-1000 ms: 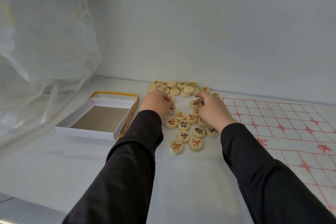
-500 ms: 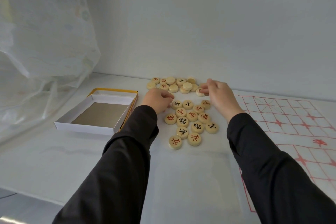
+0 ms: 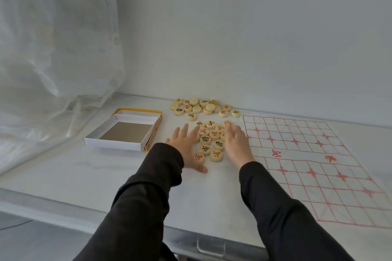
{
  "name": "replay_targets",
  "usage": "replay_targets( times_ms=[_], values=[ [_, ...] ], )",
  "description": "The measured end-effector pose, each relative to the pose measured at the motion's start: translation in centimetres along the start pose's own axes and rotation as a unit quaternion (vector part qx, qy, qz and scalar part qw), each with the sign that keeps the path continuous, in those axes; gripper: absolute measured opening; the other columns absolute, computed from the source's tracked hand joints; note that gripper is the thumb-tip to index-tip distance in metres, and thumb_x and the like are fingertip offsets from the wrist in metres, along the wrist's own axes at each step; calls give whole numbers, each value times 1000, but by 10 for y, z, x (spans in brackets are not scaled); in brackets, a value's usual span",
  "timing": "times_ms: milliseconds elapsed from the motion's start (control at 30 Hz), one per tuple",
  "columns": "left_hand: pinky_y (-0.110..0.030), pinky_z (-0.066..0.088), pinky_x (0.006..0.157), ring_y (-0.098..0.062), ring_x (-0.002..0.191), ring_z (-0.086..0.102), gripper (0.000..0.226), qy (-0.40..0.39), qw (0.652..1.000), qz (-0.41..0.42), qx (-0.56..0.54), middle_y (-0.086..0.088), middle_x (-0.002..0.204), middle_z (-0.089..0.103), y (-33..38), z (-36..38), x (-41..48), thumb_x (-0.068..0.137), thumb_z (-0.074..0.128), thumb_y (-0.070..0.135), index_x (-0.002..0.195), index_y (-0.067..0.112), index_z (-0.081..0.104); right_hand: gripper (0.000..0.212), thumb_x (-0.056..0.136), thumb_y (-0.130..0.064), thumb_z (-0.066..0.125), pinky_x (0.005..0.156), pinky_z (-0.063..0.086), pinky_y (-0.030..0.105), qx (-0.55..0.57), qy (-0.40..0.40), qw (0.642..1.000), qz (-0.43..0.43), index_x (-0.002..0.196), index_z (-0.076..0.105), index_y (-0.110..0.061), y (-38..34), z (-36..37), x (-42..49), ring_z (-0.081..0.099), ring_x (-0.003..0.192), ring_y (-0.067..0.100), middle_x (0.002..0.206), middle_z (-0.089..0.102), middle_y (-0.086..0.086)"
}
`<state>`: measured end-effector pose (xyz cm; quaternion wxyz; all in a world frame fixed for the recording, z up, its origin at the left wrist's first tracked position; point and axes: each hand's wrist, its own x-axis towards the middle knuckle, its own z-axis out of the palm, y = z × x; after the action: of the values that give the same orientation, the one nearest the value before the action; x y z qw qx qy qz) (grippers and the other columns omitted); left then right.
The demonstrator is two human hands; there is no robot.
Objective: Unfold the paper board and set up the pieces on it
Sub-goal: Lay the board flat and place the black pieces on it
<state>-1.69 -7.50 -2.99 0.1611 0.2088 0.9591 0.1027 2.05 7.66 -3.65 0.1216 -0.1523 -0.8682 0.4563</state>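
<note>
Flanking the near pieces [image 3: 214,136], left hand [image 3: 186,144] and right hand [image 3: 235,144] lie straight-fingered, gripping nothing.

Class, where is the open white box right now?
Head view: the box lies on the table, left of the left hand and the nearer group of pieces.

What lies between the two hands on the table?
In the head view, a cluster of face-up round pieces lies between the left hand and the right hand.
</note>
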Motion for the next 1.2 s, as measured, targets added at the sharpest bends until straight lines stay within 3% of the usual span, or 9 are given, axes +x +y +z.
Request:
replay_targets(
  times_ms=[67,133,400,600,733,900,1067,1200],
  values=[
    [-49,6,116,-27,143,-15,129,0,1000,-1,10,-1,156,-19,-3,7,-4,60,76,61,147,31,-14,46,102,-36,26,102,34,31,28,-19,999,28,135,41,-7,-2,1,-8,44,126,23,135,48,9],
    [-48,4,116,-26,143,-16,128,10,1000,-1,4,-1,156,-19,-4,14,-5,60,73,64,147,30,-15,49,102,-37,27,104,32,30,59,-33,997,48,142,33,-9,-3,3,-11,39,132,23,144,41,9],
    [-44,2,117,-21,144,-12,116,103,995,13,-11,0,157,-13,-3,27,10,67,60,73,148,27,-10,43,101,-22,33,93,29,22,150,-50,985,69,144,29,-15,-6,6,-4,35,134,19,148,35,4],
    [-42,0,117,-17,144,-10,115,141,988,46,-30,3,157,-9,-5,29,23,64,60,74,149,28,-4,43,100,-18,34,102,29,25,86,-3,996,27,142,32,-13,-4,5,15,32,136,17,149,32,4],
    [-45,-5,117,-15,143,-15,115,164,984,73,-10,6,157,-8,-4,32,27,63,58,76,148,31,-3,47,102,-26,32,109,25,29,54,-25,998,28,146,26,-13,1,3,28,27,140,18,153,27,3],
    [-46,-6,116,-14,143,-14,105,186,979,76,26,8,157,-3,2,34,33,68,49,79,149,30,3,44,102,-28,28,93,30,20,46,-36,998,24,145,28,-18,4,3,27,39,133,19,146,40,4],
    [-48,-5,116,-16,144,-12,96,193,979,57,33,6,158,-1,5,35,36,74,42,77,149,31,5,43,101,-22,30,94,39,29,-53,24,998,13,144,30,-16,6,-1,26,50,123,24,133,53,7],
    [-48,-3,116,-17,144,-8,87,204,978,40,14,5,158,2,6,35,40,79,37,74,148,31,7,44,99,-19,32,79,39,29,-121,27,991,43,143,29,-12,17,-5,29,56,109,27,116,60,11]
  ],
)
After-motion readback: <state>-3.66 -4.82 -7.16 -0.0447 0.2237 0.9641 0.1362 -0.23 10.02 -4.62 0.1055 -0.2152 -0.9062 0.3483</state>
